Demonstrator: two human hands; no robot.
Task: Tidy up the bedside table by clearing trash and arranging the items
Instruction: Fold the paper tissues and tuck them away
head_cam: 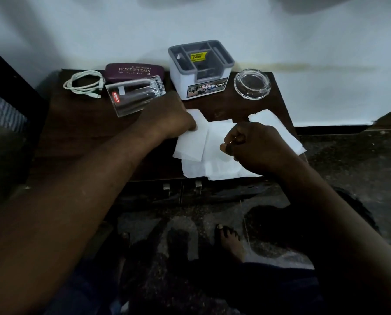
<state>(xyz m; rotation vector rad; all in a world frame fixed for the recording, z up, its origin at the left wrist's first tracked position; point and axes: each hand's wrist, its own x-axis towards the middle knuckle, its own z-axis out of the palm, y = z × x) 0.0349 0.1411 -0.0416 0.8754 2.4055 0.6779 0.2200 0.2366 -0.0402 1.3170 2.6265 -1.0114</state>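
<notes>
Head view: we see white tissue sheets (215, 142) spread at frame centre on the bedside table (80, 123). The left hand (169, 117) pinches one sheet's upper edge. The right hand (255, 147) rests curled on them; we cannot tell whether it grips paper. A glass (133, 97) lies sideways, upper left.
</notes>
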